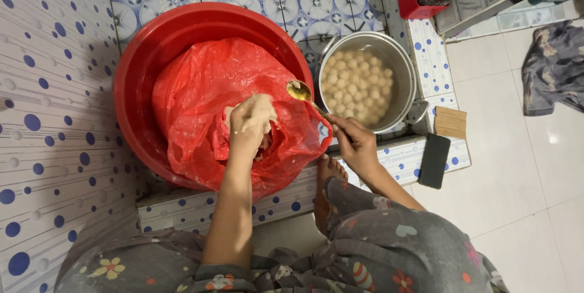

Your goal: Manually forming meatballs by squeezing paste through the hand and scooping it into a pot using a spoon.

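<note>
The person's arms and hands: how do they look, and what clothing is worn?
Both arms are bare, no sleeves visible on the forearms. The left hand is coated with pale dough; the right hand looks clean. No rings or watch are visible. The garment is grey with small colourful flowers and hearts.

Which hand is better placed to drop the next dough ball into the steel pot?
Right hand, probably: it holds the metal spoon beside the steel pot, while the paste-coated left hand is inside the red plastic bag.

We see a glossy red plastic basin (140, 74), a crinkled, shiny thin plastic bag (201, 92), a brushed metal pot (401, 65), a polished metal spoon (300, 91), and smooth glazed tiles (55, 86).
</note>
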